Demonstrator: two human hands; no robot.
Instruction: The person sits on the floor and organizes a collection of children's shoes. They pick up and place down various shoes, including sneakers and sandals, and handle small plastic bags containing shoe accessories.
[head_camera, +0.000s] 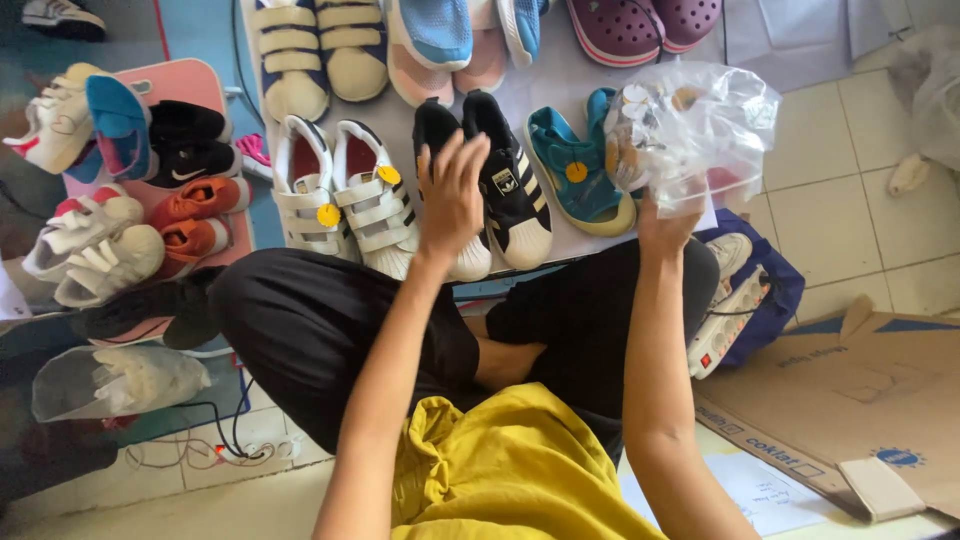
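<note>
My left hand (452, 195) rests with fingers spread on the left shoe of a pair of small black sneakers with white toes (510, 185). My right hand (664, 225) grips the bottom of a clear plastic bag (690, 125) that holds several round tags, lifted over the board's right end. To the left of the black pair stands a pair of white strap sneakers with round yellow tags (345, 185). A teal sandal with an orange tag (575, 170) lies between the black pair and the bag. All sit on a white board (585, 70).
More small shoes line the board's far side and a pink board (185, 85) at left. A white power strip (728, 320) lies on a dark blue bag by my right knee. Flattened cardboard (850, 400) is at lower right, a bagged shoe (115, 380) at lower left.
</note>
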